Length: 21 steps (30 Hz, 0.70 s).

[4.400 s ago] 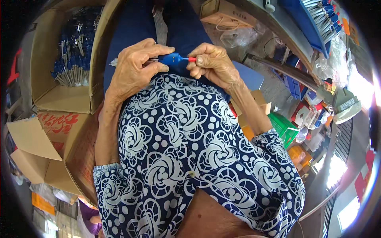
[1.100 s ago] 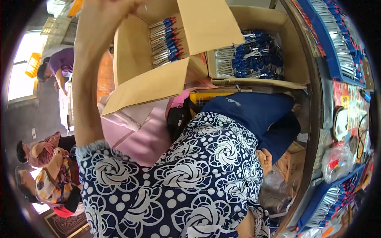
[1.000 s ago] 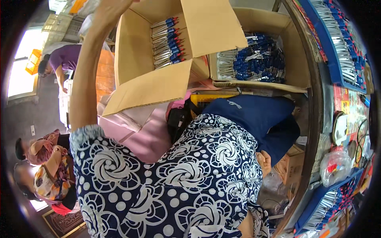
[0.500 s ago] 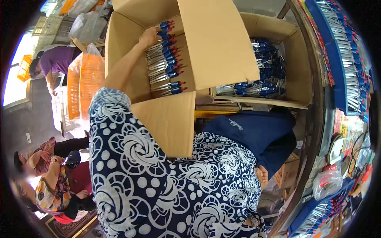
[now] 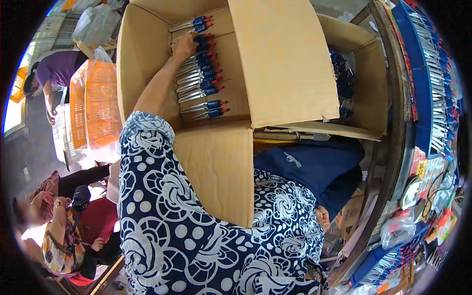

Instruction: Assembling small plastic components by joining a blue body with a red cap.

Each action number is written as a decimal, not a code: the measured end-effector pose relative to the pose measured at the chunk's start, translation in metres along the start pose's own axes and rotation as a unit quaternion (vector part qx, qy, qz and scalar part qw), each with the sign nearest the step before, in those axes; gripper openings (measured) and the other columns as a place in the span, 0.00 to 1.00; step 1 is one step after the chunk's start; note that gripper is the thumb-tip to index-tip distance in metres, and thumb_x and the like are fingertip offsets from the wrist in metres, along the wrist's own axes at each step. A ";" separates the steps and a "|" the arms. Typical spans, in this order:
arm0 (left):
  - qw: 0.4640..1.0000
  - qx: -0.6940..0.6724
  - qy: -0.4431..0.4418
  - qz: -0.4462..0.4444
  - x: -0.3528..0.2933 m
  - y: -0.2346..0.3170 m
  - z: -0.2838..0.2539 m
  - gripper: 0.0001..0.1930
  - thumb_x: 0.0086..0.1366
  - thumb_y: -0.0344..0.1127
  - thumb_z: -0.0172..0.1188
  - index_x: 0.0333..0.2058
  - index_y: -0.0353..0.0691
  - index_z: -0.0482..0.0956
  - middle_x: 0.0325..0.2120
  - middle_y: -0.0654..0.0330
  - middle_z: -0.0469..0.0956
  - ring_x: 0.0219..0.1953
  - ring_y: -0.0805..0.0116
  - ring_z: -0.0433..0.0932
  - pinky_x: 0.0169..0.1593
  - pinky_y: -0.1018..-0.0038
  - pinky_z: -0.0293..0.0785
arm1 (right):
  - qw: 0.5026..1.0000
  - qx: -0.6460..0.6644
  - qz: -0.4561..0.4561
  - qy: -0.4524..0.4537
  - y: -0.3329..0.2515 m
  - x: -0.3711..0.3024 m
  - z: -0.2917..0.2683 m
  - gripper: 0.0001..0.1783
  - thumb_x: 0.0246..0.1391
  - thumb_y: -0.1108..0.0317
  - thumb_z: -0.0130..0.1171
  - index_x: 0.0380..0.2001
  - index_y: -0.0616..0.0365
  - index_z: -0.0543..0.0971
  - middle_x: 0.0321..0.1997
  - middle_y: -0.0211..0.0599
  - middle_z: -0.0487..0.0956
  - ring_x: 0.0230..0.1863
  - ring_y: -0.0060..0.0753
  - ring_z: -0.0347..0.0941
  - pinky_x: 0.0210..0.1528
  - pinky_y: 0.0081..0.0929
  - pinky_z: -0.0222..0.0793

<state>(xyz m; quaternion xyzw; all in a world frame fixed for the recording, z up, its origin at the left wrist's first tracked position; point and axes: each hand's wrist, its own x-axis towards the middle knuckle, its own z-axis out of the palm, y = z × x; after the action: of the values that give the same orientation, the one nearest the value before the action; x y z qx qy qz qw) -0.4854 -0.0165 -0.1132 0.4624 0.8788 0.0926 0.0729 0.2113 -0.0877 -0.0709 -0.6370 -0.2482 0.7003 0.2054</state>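
Observation:
My left hand [image 5: 183, 47] reaches into an opened cardboard box [image 5: 241, 78]. Its fingers are closed on a slim silver tool [image 5: 174, 43] whose blue end shows on the hand's far side; the grip itself is partly hidden. A row of similar tools [image 5: 199, 92], silver with blue ends and red tips, lies side by side on the box's bottom. Two more [image 5: 194, 23] lie just beyond my hand. My right hand [image 5: 322, 219] is low beside the dark blue cloth over my leg, fingers curled together; what they hold, if anything, is hidden.
A second box [image 5: 371, 88] with many such tools stands to the right, partly covered by a raised flap [image 5: 287, 64]. A blue tray [image 5: 423, 83] of tools lies beyond a wooden edge. Orange crates [image 5: 101, 105] and other people [image 5: 61, 66] are at the left.
My left hand has moved nearer along the row, uncovering the tools at its far end. The view has shifted, and the flap now covers more of the second box. My right hand stays low.

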 end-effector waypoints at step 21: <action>0.924 -0.238 0.275 0.117 0.099 0.107 -0.153 0.11 0.49 0.34 0.52 0.32 0.38 0.76 0.25 0.54 0.73 0.29 0.60 0.71 0.34 0.70 0.67 | 0.991 0.104 -0.061 0.052 -0.005 -0.015 0.023 0.15 0.45 0.73 0.55 0.38 0.65 0.67 0.28 0.41 0.76 0.25 0.20 0.69 0.29 0.13 0.65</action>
<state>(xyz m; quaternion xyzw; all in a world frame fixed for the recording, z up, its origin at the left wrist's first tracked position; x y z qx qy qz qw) -0.4886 0.1098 0.0564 0.4871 0.7563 0.4302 -0.0752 0.1896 -0.0945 -0.0545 -0.6316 -0.2007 0.6744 0.3256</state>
